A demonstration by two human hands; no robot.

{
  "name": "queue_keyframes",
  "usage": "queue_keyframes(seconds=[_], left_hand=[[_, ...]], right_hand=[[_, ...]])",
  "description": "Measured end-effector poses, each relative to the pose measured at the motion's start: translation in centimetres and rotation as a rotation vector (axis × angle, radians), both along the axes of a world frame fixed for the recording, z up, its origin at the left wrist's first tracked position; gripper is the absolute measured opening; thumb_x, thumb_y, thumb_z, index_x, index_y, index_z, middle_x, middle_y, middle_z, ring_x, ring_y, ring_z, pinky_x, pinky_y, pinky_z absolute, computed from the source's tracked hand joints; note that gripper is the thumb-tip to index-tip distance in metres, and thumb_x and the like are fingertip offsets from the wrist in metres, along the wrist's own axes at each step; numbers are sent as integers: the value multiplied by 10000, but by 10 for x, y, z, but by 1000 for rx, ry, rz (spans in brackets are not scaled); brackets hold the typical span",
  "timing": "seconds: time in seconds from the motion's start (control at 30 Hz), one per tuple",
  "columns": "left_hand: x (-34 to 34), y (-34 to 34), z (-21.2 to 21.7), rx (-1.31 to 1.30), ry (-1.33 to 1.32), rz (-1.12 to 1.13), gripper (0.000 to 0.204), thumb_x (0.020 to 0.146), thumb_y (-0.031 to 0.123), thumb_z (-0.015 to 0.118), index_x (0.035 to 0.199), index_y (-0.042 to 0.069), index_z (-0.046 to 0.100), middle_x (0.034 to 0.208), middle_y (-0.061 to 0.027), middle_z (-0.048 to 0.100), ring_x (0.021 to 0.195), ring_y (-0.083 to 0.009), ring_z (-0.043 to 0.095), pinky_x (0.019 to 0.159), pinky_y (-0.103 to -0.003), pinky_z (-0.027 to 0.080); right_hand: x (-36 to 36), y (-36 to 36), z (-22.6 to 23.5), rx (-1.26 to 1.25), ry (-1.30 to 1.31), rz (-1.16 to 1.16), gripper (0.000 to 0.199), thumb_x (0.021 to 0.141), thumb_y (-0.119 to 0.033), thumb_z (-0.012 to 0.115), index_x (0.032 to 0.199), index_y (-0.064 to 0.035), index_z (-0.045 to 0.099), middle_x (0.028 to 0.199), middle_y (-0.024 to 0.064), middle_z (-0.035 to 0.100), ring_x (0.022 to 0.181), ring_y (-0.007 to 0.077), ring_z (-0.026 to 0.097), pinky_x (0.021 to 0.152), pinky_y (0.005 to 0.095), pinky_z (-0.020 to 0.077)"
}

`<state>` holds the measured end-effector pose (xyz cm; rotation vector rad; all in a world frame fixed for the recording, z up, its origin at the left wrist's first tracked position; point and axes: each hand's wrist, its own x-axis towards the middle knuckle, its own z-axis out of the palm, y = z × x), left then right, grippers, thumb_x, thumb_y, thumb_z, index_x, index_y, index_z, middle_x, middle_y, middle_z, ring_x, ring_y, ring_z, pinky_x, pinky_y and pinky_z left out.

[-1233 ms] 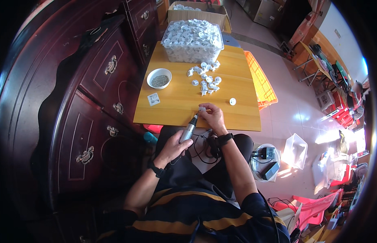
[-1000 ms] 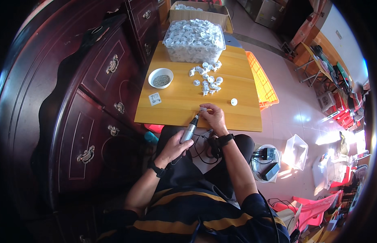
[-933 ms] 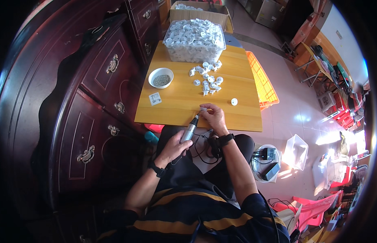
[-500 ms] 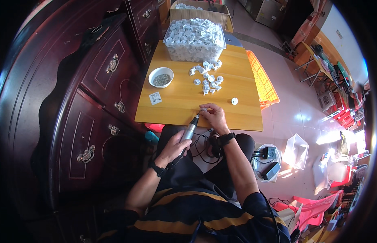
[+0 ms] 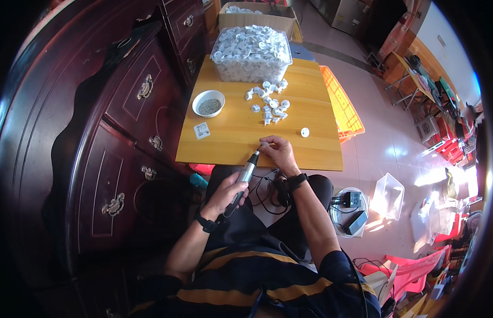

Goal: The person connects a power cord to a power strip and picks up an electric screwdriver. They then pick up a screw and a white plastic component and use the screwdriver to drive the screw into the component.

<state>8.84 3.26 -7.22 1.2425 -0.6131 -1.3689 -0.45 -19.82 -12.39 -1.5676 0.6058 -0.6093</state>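
Observation:
My left hand (image 5: 224, 196) is wrapped round a silver and black electric screwdriver (image 5: 247, 174), its tip tilted up over the table's near edge. At that tip, my right hand (image 5: 281, 154) pinches a small white plastic part (image 5: 264, 144), mostly covered by the fingers. A single round white part (image 5: 305, 132) lies to the right of this hand. Farther back is a loose cluster of similar white parts (image 5: 276, 112). On the left of the table stands a white bowl (image 5: 195, 109) of tiny grey metal pieces, probably screws.
A clear plastic tub (image 5: 246, 73) heaped with white parts fills the table's (image 5: 233, 143) far end. Behind it is a cardboard box (image 5: 257, 20). A printed white card (image 5: 202, 130) lies below the bowl. Dark wooden drawers (image 5: 138, 108) flank the left; an orange crate (image 5: 342, 106) is at right.
The view has shifted slightly. Both hands keep nearly the same pose, with the screwdriver's tip still at the pinched white part.

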Motion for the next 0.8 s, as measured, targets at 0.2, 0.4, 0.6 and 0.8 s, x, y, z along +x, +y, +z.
queue_keyframes(seconds=[0.2,0.4,0.6,0.8], left_hand=[[-1,20,1,-8,156,-46,332,942,298,613,1164,79,500,801,-9,562,608,-80,553,502,-221,443],[5,49,-4,-4,-5,-73,364,920,212,635,1206,36,494,777,-7,548,608,-74,543,515,-216,436],[8,55,-20,0,-54,-60,325,912,149,644,1174,25,496,756,-7,544,594,-68,545,516,-213,450],[14,55,-26,-7,-9,-31,410,913,174,655,1239,14,466,768,-19,544,596,-79,548,509,-217,450]], right_hand=[[-5,-2,21,55,-43,-127,259,877,-98,699,1131,-50,692,926,66,726,761,104,681,693,242,545],[-20,-28,43,-666,270,-320,115,846,-125,693,958,-104,676,933,114,701,853,299,690,747,411,553],[-22,-52,36,-796,547,-353,145,808,-100,661,944,-137,697,1033,126,625,931,358,652,780,463,536],[-32,-96,48,-719,405,-548,191,768,-127,682,956,-125,715,1066,131,636,958,355,651,821,447,539]])
